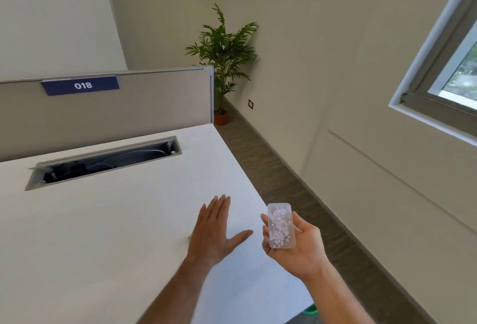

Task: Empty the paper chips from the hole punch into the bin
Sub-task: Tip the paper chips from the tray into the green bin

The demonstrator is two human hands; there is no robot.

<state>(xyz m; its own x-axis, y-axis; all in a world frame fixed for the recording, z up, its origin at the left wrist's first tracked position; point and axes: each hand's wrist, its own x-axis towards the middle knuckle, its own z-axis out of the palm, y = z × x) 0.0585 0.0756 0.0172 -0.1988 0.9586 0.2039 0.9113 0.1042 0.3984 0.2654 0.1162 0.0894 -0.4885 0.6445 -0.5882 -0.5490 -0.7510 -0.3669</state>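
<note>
My right hand (296, 248) holds a small clear plastic chip tray (280, 225) palm up, just past the right edge of the white desk (116, 220). The tray lies roughly level and holds many pale pink and white paper chips. My left hand (215, 233) rests flat on the desk near its right edge, fingers spread, holding nothing. The rest of the hole punch and the bin are not in view.
An open cable slot (103, 162) runs across the back of the desk before a grey partition with a blue "018" sign (80, 85). A potted plant (223, 60) stands in the corner. Brown floor (296, 181) lies right of the desk. A green thing (309, 309) peeks out below the desk edge.
</note>
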